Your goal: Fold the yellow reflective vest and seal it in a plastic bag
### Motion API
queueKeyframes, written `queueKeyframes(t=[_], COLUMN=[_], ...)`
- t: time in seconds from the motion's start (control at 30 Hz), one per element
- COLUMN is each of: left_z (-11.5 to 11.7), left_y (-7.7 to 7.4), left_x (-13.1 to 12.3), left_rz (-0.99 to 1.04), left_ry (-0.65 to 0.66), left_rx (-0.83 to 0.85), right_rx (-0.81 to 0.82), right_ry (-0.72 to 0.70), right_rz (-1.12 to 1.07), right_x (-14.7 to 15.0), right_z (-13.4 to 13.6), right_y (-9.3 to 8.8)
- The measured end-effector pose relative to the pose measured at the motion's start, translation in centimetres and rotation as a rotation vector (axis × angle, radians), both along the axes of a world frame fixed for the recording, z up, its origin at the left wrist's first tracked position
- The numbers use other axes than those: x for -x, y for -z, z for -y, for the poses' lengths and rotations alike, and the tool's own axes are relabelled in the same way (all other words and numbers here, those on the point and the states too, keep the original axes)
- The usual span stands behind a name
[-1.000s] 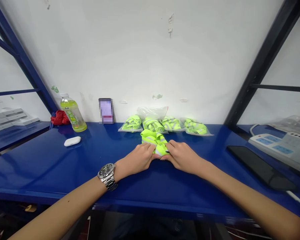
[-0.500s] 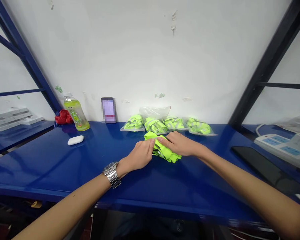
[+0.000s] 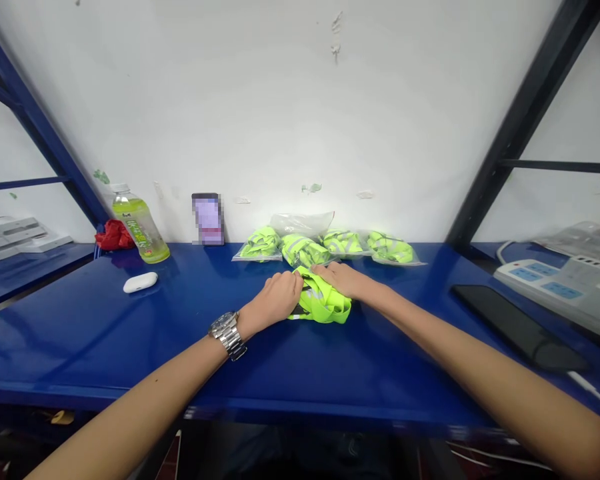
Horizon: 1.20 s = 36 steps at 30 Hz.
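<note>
A bunched neon-yellow vest (image 3: 322,303) with grey reflective strips lies on the blue shelf top (image 3: 130,333). My left hand (image 3: 276,299), with a metal watch on the wrist, has its fingers curled closed on the vest's left side. My right hand (image 3: 341,278) rests on the vest's far upper edge, fingers pressed into the fabric. Behind the vest, a row of several clear bags (image 3: 300,248) holding folded neon vests leans near the white wall, with an empty clear bag (image 3: 304,223) on top.
A green drink bottle (image 3: 140,225) and a red cloth (image 3: 111,235) stand at the back left, a white earbud case (image 3: 140,282) in front of them. A phone (image 3: 207,219) leans on the wall. At right lie a black tablet (image 3: 517,327) and white power strips (image 3: 555,287).
Both hands moved from the vest's near end to its left side and far edge. The vest was turned and bunched into a more compact bundle.
</note>
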<state>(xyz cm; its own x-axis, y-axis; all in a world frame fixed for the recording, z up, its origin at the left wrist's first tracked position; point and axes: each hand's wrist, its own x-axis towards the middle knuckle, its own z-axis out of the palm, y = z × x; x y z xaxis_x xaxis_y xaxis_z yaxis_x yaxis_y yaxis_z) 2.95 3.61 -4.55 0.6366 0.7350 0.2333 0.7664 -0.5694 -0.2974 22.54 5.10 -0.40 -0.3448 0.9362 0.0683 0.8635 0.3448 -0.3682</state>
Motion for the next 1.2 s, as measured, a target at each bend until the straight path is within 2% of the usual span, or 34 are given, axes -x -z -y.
queueKeyframes(t=[0.1, 0.17, 0.23, 0.3, 0.37, 0.57, 0.7, 0.77, 0.83, 0.93, 1.0, 1.1, 1.2], left_z=[-0.1, -0.2, -0.3, -0.3, -0.1, 0.9, 1.7, 2.2, 3.0, 4.5, 5.4, 6.0, 6.2], left_y=[-0.2, -0.3, -0.4, -0.6, -0.9, -1.9, -2.4, -2.6, -2.8, -2.8, -2.6, -2.5, -2.8], left_x=[0.0, 0.0, 0.0, -0.1, -0.1, -0.7, -1.6, -2.1, -2.5, -2.1, -1.3, -0.2, 0.2], left_rz=[-0.026, -0.036, -0.036, -0.031, -0.027, 0.012, 0.086, 0.128, 0.143, 0.152, 0.186, 0.187, 0.104], left_ry=[-0.002, -0.005, -0.012, -0.018, -0.021, -0.081, -0.221, -0.284, -0.227, 0.032, 0.148, 0.226, 0.245], left_rx=[0.008, 0.016, 0.026, 0.038, 0.049, 0.071, 0.033, -0.042, -0.123, -0.142, -0.115, -0.089, -0.066], right_rx=[-0.138, -0.311, -0.409, -0.387, -0.346, -0.465, -0.396, -0.375, -0.356, -0.315, -0.299, -0.317, -0.376], right_ry=[0.103, 0.087, -0.104, -0.353, -0.490, -0.501, -0.489, -0.478, -0.462, -0.431, -0.433, -0.460, -0.455], right_rz=[0.091, 0.159, 0.137, 0.050, 0.036, 0.167, 0.190, 0.167, 0.119, 0.027, -0.023, -0.067, -0.049], right_x=[0.0, -0.2, -0.6, -1.1, -1.6, -1.7, -1.2, -1.1, -1.1, -1.3, -1.5, -1.6, -1.8], right_z=[0.5, 1.1, 1.8, 2.8, 3.8, 4.9, 4.0, 3.5, 3.3, 3.3, 3.5, 4.0, 4.9], right_y=[-0.7, -1.2, -1.5, -1.4, -0.8, 0.9, 0.9, 0.8, 0.7, 0.6, 0.7, 1.1, 1.9])
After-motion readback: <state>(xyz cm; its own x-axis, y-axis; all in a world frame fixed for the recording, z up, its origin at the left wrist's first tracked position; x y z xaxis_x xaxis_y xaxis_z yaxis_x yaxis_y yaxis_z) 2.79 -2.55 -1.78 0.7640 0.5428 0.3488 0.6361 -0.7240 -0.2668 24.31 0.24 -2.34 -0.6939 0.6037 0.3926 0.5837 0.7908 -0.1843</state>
